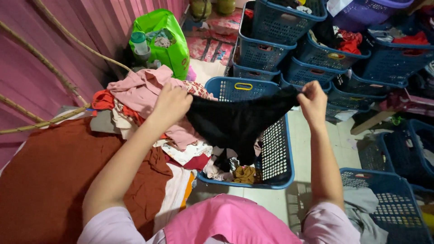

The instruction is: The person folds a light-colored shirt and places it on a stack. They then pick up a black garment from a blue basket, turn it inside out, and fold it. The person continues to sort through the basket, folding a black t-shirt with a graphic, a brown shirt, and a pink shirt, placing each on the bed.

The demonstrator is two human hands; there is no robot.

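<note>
Black garment [237, 124] — stretched taut (slightly sagging)

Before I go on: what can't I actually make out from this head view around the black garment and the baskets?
- Black garment: its kind; it hangs bunched between left hand and right hand.
- Blue basket below: its bottom contents, hidden by the garment.
- Clothes pile: lower layers, covered by upper ones.
- Stacked baskets: cut off by the top edge.
- Green bag: its contents, too small to tell.
</note>
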